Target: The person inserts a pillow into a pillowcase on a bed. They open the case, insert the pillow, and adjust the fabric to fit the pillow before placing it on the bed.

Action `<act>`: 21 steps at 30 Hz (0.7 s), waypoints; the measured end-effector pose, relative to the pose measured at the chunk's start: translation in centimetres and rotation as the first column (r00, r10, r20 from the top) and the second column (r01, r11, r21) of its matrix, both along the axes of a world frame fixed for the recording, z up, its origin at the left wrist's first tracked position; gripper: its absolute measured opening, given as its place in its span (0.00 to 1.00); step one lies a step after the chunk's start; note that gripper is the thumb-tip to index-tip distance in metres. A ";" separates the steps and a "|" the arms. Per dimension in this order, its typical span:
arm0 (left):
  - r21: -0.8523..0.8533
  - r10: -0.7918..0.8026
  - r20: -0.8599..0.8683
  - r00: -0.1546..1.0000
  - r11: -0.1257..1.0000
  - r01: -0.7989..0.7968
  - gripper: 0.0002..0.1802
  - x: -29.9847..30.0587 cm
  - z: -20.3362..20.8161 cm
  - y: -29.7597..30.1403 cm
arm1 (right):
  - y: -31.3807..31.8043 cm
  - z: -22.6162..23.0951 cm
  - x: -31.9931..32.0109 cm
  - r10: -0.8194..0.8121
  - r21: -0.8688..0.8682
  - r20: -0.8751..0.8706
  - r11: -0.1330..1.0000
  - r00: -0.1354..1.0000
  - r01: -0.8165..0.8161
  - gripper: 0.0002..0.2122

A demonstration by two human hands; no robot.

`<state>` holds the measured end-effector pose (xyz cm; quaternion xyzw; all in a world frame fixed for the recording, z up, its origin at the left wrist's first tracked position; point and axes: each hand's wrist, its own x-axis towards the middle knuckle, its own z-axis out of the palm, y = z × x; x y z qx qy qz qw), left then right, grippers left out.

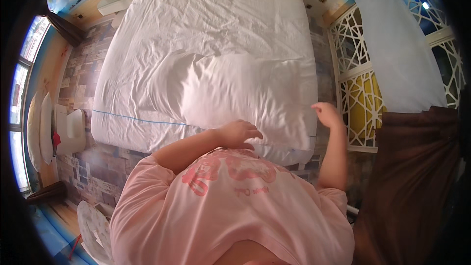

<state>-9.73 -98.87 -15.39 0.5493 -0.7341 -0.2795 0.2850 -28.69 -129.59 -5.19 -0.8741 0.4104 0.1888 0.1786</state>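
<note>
A white pillow (228, 91) lies near the close side of a bed, with folds in its cover. Left of it, a second white pillow or bunched cloth (169, 81) is partly covered. My left hand (240, 134) hovers in front of my shirt at the pillow's near edge, fingers stretched and holding nothing I can see. Off the pillow's right end, by the bed's side, my right hand (327, 114) is raised. Its fingers are loosely bent and apart, with nothing visible in them. Whether the fingertips touch the bedding is unclear.
The bed has a wrinkled white sheet (230, 14) with a blue stripe (142, 119). A lattice partition (360, 98) with a white cloth (402, 49) and brown curtain (412, 167) stands right. At left, pillows (40, 127) rest by a white chair (72, 130).
</note>
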 end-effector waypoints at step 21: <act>0.075 0.675 0.642 0.364 0.417 -0.906 0.37 20.5 -20.7 6.2 | 16.9 -35.4 19.1 0.105 -0.311 0.295 0.950 0.950 -0.008 0.28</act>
